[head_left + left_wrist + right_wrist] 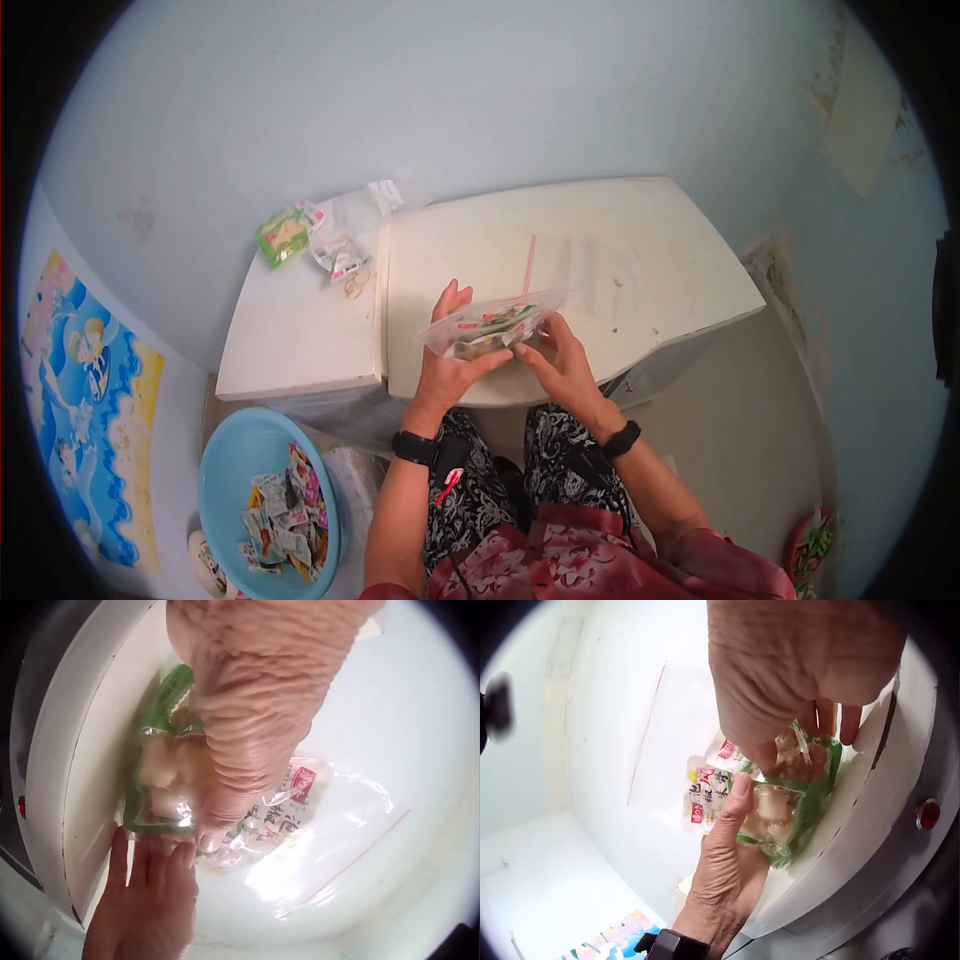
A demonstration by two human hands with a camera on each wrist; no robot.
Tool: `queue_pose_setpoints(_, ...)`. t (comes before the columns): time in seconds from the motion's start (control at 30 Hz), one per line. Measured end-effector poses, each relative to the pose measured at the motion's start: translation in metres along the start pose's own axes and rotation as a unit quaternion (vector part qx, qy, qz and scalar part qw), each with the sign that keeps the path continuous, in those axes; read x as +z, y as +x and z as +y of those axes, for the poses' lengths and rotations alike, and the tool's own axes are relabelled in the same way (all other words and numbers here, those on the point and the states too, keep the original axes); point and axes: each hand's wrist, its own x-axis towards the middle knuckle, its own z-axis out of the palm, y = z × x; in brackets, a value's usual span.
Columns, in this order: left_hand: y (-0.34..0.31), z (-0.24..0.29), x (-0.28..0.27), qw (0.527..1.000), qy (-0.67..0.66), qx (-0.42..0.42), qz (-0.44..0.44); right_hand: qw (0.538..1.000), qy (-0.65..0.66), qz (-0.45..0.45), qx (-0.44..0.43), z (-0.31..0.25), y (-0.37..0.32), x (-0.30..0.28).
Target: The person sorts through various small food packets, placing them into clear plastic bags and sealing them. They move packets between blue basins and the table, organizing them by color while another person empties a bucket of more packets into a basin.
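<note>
Left hand (445,375) — thumb and fingers pinching clear bag (541,298), green-edged packets (778,811) inside; right hand (568,378) — pinching bag's opposite side. Blue basin (218,490) — below left hand, leftward.

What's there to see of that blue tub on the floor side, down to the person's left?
The tub is round, light blue and smooth, with a rounded rim; it looks like plastic. It sits mouth up, just off the left front of the white tabletop. Small, colourful packets lie jumbled inside, some leaning on its wall. Neither the left hand nor the right hand touches it. Its underside is hidden.
</note>
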Motion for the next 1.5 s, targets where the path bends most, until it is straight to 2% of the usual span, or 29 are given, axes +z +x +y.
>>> queue_pose_setpoints(0.07,-0.002,0.003,-0.001,0.999,-0.035,-0.035,0.007,1.000,0.007,-0.016,0.013,0.004,0.000,-0.003)
queue_pose_setpoints(0.17,-0.007,0.005,-0.003,0.991,-0.071,-0.113,-0.028,0.995,-0.075,0.046,-0.056,-0.003,0.000,-0.016)
queue_pose_setpoints(0.2,-0.007,0.002,-0.006,0.996,-0.036,-0.083,-0.028,0.994,-0.017,0.091,-0.062,-0.009,0.001,-0.021)
queue_pose_setpoints(0.27,-0.010,-0.006,-0.009,0.999,0.034,-0.024,-0.030,0.980,-0.058,0.141,-0.127,-0.052,0.010,-0.033)
queue_pose_setpoints(0.3,-0.010,-0.006,-0.007,0.999,0.032,-0.032,-0.021,0.970,-0.066,0.162,-0.168,-0.072,0.013,-0.037)
queue_pose_setpoints(0.4,-0.007,-0.008,-0.002,0.998,0.024,-0.055,0.001,0.933,-0.190,0.026,-0.304,-0.134,0.019,-0.049)
queue_pose_setpoints(0.5,-0.005,-0.007,-0.002,0.998,-0.031,-0.047,-0.001,0.891,-0.266,-0.111,-0.350,-0.180,0.025,-0.039)
queue_pose_setpoints(0.6,-0.006,-0.005,-0.003,0.999,-0.018,-0.047,0.003,0.846,-0.359,-0.149,-0.365,-0.179,0.036,-0.023)
queue_pose_setpoints(0.7,-0.008,-0.008,-0.002,0.996,-0.048,-0.075,0.001,0.826,-0.421,-0.165,-0.337,-0.152,0.050,-0.014)
queue_pose_setpoints(0.8,-0.007,-0.012,0.000,0.996,-0.062,-0.056,0.009,0.792,-0.495,-0.163,-0.319,-0.139,0.068,-0.011)
queue_pose_setpoints(0.9,-0.009,-0.008,-0.003,0.995,-0.062,-0.074,-0.009,0.799,-0.473,-0.215,-0.302,-0.136,0.077,-0.007)
queue_pose_setpoints(1.0,-0.007,-0.012,-0.004,0.994,-0.085,-0.067,-0.021,0.779,-0.501,-0.248,-0.285,-0.136,0.086,0.001)
queue_pose_setpoints(1.1,-0.008,-0.011,-0.002,0.997,-0.038,-0.060,-0.001,0.740,-0.543,-0.288,-0.274,-0.131,0.095,0.006)
queue_pose_setpoints(1.2,-0.009,-0.003,-0.003,0.997,0.029,-0.062,0.024,0.689,-0.594,-0.261,-0.322,-0.112,0.100,0.010)
queue_pose_setpoints(1.3,-0.008,-0.001,-0.005,0.998,0.048,0.002,0.050,0.724,-0.534,-0.261,-0.350,-0.112,0.104,0.007)
queue_pose_setpoints(1.4,-0.007,-0.012,-0.005,0.999,0.001,0.031,0.028,0.742,-0.464,-0.307,-0.374,-0.132,0.105,0.010)
queue_pose_setpoints(1.5,-0.008,-0.011,-0.004,0.999,0.004,0.022,0.023,0.759,-0.417,-0.309,-0.394,-0.140,0.106,0.018)
